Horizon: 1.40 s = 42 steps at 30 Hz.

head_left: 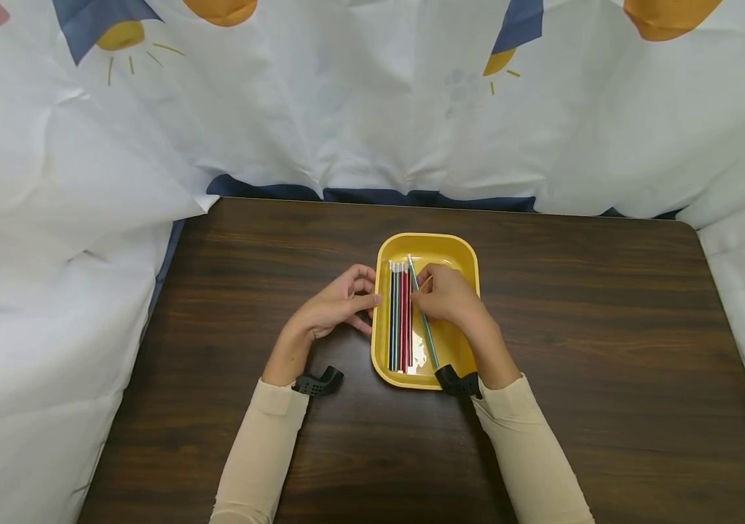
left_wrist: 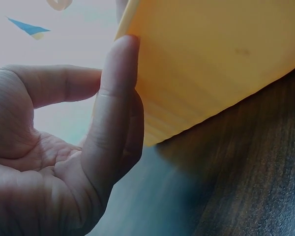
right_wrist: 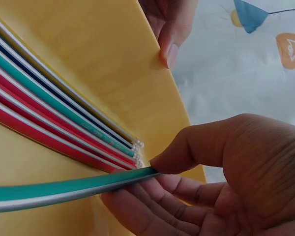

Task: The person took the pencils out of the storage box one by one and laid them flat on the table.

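A yellow tray (head_left: 427,380) holds a row of striped pencils (head_left: 400,316) in black, green and red, lying side by side along its left half. My right hand (head_left: 447,295) is over the tray and pinches a green-and-white striped pencil (right_wrist: 73,188) between thumb and fingers. That pencil slants to the right of the row in the head view, its lower end near the wrist camera. At the tray's left side, my left hand (head_left: 346,302) holds the rim, thumb on the edge and fingers against the outer wall (left_wrist: 211,64).
The tray stands on a dark wood-grain table (head_left: 608,327). A white cloth with printed shapes (head_left: 379,109) hangs behind the table's back edge and along both sides. Black wrist cameras (head_left: 320,381) sit on both wrists, the right one overlapping the tray's lower right corner.
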Tool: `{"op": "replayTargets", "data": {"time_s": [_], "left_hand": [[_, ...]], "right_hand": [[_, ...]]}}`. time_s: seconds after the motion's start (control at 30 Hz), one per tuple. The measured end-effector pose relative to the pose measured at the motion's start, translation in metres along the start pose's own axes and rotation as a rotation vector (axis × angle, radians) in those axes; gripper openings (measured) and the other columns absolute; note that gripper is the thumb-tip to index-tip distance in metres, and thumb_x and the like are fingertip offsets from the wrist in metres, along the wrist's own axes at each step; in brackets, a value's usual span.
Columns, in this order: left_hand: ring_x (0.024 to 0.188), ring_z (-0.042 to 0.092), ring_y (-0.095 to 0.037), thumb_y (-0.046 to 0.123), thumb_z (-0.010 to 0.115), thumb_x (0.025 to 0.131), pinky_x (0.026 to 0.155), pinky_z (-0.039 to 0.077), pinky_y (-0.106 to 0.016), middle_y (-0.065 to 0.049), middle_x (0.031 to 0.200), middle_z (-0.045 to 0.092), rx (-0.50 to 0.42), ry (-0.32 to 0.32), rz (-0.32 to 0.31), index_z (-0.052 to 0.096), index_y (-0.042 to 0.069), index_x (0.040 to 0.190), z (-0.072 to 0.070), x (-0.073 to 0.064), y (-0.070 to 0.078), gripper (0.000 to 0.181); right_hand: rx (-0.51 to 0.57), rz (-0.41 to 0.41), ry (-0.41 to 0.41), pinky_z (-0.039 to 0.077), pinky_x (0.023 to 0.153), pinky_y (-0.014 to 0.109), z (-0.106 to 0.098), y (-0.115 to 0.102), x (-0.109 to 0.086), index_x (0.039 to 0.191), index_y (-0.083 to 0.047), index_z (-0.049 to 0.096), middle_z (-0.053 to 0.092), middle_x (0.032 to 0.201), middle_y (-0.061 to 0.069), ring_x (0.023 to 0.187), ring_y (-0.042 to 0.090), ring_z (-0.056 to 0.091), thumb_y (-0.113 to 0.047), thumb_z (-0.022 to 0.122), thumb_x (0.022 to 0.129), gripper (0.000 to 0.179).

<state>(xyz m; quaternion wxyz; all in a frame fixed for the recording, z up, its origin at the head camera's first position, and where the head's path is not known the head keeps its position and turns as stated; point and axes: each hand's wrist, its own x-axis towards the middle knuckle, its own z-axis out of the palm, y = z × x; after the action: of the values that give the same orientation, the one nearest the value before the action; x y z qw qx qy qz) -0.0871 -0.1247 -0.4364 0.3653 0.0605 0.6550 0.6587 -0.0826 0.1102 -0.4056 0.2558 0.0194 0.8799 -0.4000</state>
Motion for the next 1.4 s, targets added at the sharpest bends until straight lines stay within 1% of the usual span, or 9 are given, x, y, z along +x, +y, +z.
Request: {"op": "replayTargets", "data": {"time_s": [0.13,0.23,0.47,0.57,0.73,0.93,1.17,1.27,1.4], "left_hand": [[0.088,0.067,-0.022,0.006,0.06,0.105,0.067,0.069,-0.04,-0.015,0.11,0.059,-0.008,-0.008,0.002,0.033,0.002,0.141,-0.001,0.0,-0.001,0.045],[0.088,0.067,-0.022,0.006,0.06,0.105,0.068,0.069,-0.041,-0.014,0.109,0.059,-0.015,-0.012,0.005,0.033,0.003,0.141,-0.001,0.0,-0.001,0.045],[0.087,0.069,-0.022,0.006,0.06,0.105,0.068,0.069,-0.041,-0.015,0.11,0.061,-0.026,-0.023,0.013,0.032,0.004,0.142,-0.001,0.0,0.0,0.047],[0.088,0.07,-0.022,0.006,0.06,0.105,0.068,0.069,-0.042,-0.018,0.113,0.061,-0.026,-0.027,0.014,0.031,0.005,0.143,-0.001,-0.001,0.001,0.048],[0.088,0.07,-0.022,0.006,0.06,0.104,0.068,0.069,-0.042,-0.018,0.113,0.061,-0.028,-0.022,0.005,0.03,0.007,0.145,-0.001,0.0,0.0,0.05],[0.09,0.069,-0.022,0.005,0.061,0.103,0.067,0.069,-0.042,-0.018,0.113,0.059,-0.026,-0.011,-0.003,0.03,0.006,0.145,-0.002,0.0,0.0,0.052],[0.089,0.068,-0.021,0.005,0.061,0.103,0.066,0.069,-0.041,-0.015,0.112,0.059,-0.031,-0.008,-0.001,0.029,0.008,0.146,-0.001,0.0,-0.001,0.054],[0.088,0.067,-0.022,0.005,0.062,0.103,0.066,0.069,-0.041,-0.014,0.11,0.06,-0.028,-0.008,0.008,0.028,0.009,0.147,-0.002,-0.001,-0.001,0.056],[0.088,0.067,-0.022,0.005,0.062,0.103,0.067,0.069,-0.041,-0.012,0.109,0.06,-0.039,-0.005,0.006,0.027,0.01,0.147,-0.003,-0.002,-0.001,0.057]], "right_hand": [[0.046,-0.031,0.009,0.059,0.057,0.022,-0.002,0.002,-0.001,0.119,-0.003,0.061,0.067,0.097,0.015,0.067,0.02,0.064,-0.018,0.071,0.097,0.028],[0.086,-0.052,0.018,0.061,0.06,0.025,-0.005,0.002,-0.004,0.122,-0.004,0.06,0.066,0.101,0.015,0.069,0.022,0.065,-0.017,0.069,0.097,0.029],[0.163,-0.071,0.016,0.069,0.074,0.043,-0.015,-0.004,-0.013,0.129,-0.005,0.059,0.064,0.109,0.016,0.08,0.027,0.069,-0.017,0.068,0.1,0.033],[0.174,-0.083,0.022,0.069,0.076,0.046,-0.019,-0.005,-0.017,0.132,-0.005,0.06,0.065,0.111,0.017,0.084,0.027,0.068,-0.018,0.068,0.101,0.034],[0.159,-0.099,0.05,0.07,0.076,0.045,-0.023,-0.006,-0.019,0.134,-0.005,0.061,0.066,0.114,0.016,0.086,0.027,0.068,-0.018,0.068,0.102,0.035],[0.151,-0.125,0.081,0.069,0.077,0.049,-0.029,-0.004,-0.023,0.135,-0.005,0.062,0.067,0.113,0.016,0.086,0.027,0.069,-0.019,0.067,0.102,0.036],[0.183,-0.153,0.079,0.069,0.077,0.049,-0.041,0.0,-0.03,0.138,-0.004,0.061,0.066,0.115,0.02,0.086,0.03,0.07,-0.018,0.068,0.103,0.039],[0.19,-0.145,0.095,0.069,0.077,0.048,-0.044,0.003,-0.033,0.139,-0.005,0.06,0.066,0.115,0.02,0.087,0.031,0.07,-0.018,0.069,0.103,0.04],[0.203,-0.148,0.125,0.07,0.073,0.041,-0.046,0.007,-0.037,0.138,-0.003,0.061,0.066,0.113,0.02,0.086,0.03,0.07,-0.018,0.071,0.102,0.041]]}}
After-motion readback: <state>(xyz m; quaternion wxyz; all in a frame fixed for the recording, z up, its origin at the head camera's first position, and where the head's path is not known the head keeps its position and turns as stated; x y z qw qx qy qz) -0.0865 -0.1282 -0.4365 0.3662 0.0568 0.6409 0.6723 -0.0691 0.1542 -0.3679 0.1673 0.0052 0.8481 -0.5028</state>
